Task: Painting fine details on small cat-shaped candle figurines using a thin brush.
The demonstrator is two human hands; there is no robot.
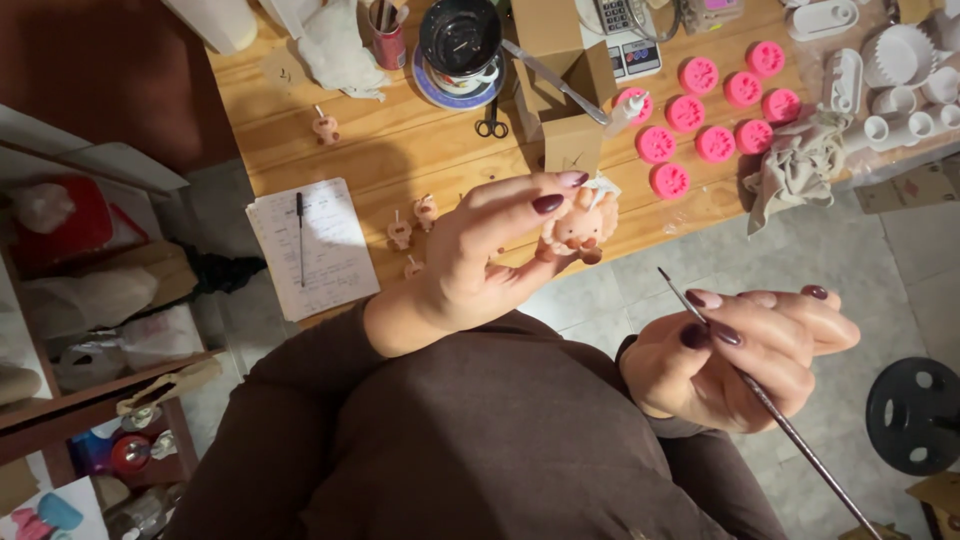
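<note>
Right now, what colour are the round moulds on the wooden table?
Bright pink round moulds, clearest in the head view.

A pale wooden plank table [420, 150] fills the upper middle of the view under warm, dim light. Below its near edge lies a floor of grey tiles [900, 260]. Left of the table stands a dark wooden shelf unit [60, 400], cluttered and shadowed, with a reddish-brown surface [110, 70] behind it.
</note>
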